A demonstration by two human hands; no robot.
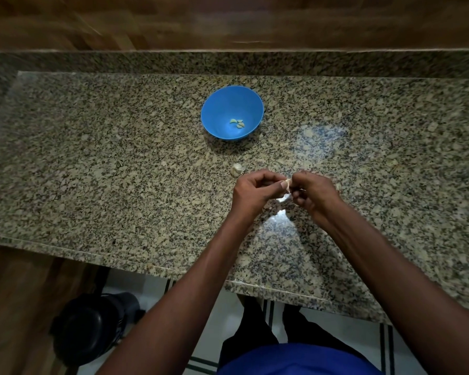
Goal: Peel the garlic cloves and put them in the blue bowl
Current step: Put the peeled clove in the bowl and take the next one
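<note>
A blue bowl (232,104) stands on the granite counter, with three peeled cloves (237,123) lying at its bottom. Nearer to me, a whitish garlic piece (236,169) rests on the counter just left of my hands. My left hand (255,192) and my right hand (313,194) meet over the counter, both pinching one garlic clove (287,183) between thumbs and fingertips. A pale bit of skin (284,197) shows just below the clove, between the hands.
The speckled granite counter (119,171) runs wide to both sides, with a raised back ledge and a wooden wall behind. Its front edge lies under my forearms. A dark round container (92,328) sits on the floor at lower left.
</note>
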